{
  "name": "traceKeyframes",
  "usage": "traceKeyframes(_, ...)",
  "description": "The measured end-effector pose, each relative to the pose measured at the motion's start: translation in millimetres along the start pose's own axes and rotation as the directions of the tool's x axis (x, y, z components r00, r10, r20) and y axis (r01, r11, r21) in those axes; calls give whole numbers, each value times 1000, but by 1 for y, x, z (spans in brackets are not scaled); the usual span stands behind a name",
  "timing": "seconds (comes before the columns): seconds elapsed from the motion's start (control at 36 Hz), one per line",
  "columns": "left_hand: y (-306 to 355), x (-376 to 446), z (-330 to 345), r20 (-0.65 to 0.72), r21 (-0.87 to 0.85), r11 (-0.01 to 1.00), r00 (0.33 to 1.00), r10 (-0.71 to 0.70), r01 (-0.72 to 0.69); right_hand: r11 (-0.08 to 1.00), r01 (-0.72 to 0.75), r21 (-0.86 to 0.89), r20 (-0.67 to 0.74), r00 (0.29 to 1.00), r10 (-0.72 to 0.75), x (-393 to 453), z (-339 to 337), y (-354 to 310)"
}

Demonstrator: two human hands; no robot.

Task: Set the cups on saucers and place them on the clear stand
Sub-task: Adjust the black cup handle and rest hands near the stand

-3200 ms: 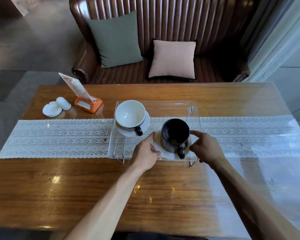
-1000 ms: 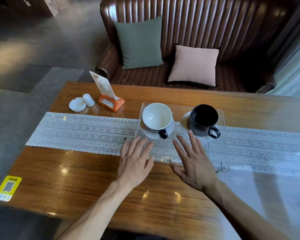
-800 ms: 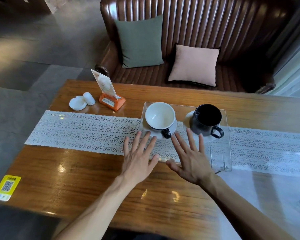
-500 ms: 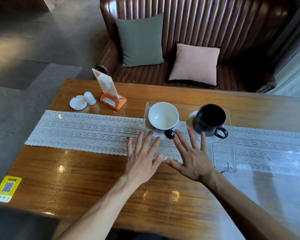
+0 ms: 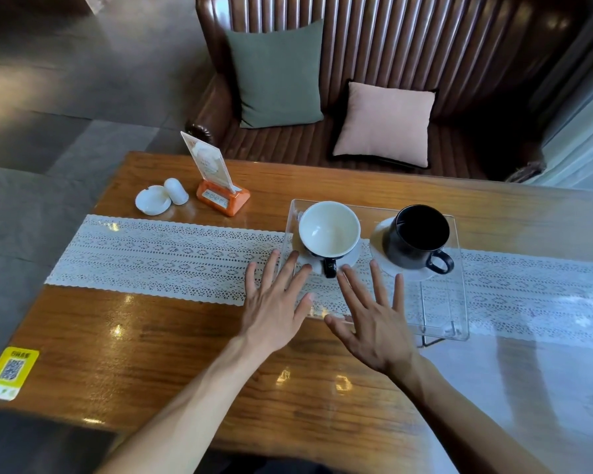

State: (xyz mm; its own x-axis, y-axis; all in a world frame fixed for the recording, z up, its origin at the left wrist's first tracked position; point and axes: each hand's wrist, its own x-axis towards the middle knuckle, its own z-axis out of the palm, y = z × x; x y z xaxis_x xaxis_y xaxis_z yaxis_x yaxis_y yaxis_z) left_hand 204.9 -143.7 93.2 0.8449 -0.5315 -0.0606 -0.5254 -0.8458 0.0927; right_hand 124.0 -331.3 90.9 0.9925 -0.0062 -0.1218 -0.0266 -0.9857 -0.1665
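Note:
A clear stand [image 5: 442, 302] sits on the lace runner. On its back left, a white cup [image 5: 329, 230] with a dark handle rests on a white saucer [image 5: 351, 258]. On its back right, a black cup [image 5: 418, 237] stands on another white saucer [image 5: 379, 248], handle pointing to the front right. My left hand [image 5: 274, 302] hovers flat with fingers spread at the stand's front left corner. My right hand [image 5: 374, 319] is spread the same way over the stand's front edge. Neither hand holds anything.
A white lace runner [image 5: 158, 258] crosses the wooden table [image 5: 151, 354]. At the back left are a white ashtray [image 5: 153, 200], a small white shaker [image 5: 176, 190] and an orange card holder [image 5: 221, 196]. A brown leather sofa [image 5: 374, 46] with two cushions stands behind the table.
Earlier both hands held the black cup's saucer at the stand's front; it now sits at the back right. Both hands have let go and spread open, edging forward toward the cups.

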Motion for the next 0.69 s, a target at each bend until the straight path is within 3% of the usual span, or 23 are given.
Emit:
traceKeyframes(0.22, -7, 0, 0, -4, 4, 1000, 1000, 26, -26, 999, -18, 41, -36, 999, 20, 0, -1, -2)
traceKeyframes(0.53, -4, -4, 6, 23, 9, 999, 998, 53, -54, 997, -16, -72, 8, 1000, 17, 11, -8, 18)
traceKeyframes(0.69, -8, 0, 2, 22, -17, 999, 999, 49, -48, 999, -34, -23, -6, 999, 34, 6, -9, 10)
